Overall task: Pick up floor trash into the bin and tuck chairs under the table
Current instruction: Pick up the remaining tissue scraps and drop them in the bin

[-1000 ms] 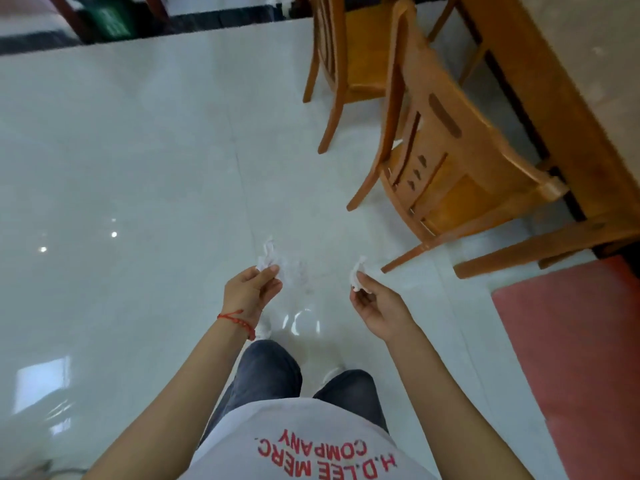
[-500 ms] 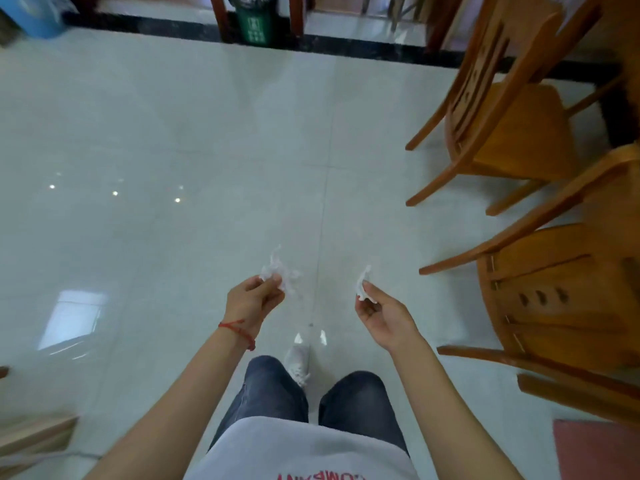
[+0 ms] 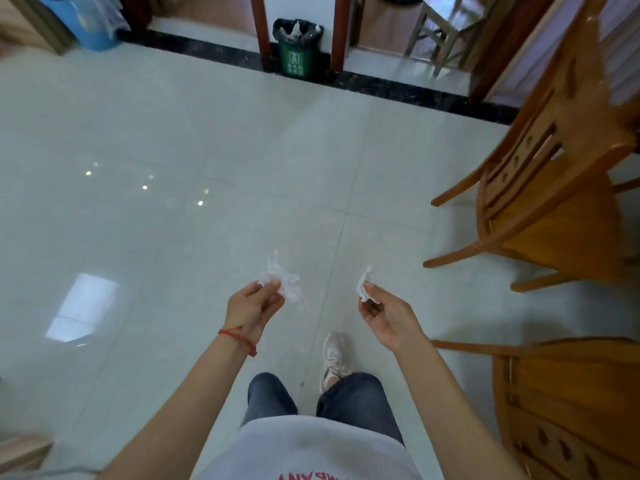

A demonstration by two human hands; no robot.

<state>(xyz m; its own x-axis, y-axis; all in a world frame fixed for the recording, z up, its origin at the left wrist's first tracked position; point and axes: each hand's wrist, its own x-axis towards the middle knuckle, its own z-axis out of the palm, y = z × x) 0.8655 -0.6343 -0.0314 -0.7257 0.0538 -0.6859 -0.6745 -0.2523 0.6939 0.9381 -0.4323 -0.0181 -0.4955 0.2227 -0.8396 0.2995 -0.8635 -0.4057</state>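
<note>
My left hand (image 3: 254, 304) pinches a crumpled white tissue (image 3: 282, 282) at waist height. My right hand (image 3: 384, 315) pinches a smaller white paper scrap (image 3: 364, 284) between thumb and fingers. A green bin (image 3: 298, 51) with a black liner and white trash inside stands far ahead against the wall, between two wooden door posts. One wooden chair (image 3: 540, 188) stands at the right, and part of a second chair (image 3: 568, 403) shows at the lower right. The table is out of view.
Glossy white floor tiles (image 3: 173, 202) stretch between me and the bin. A blue container (image 3: 86, 22) sits at the far left by the wall. A light stool (image 3: 446, 26) stands beyond the doorway. Something wooden shows at the lower left edge (image 3: 20, 452).
The view has swung left and forward: the bin has come into view and nearer, the chairs have slid to the right edge. Both hands keep pinching their scraps.
</note>
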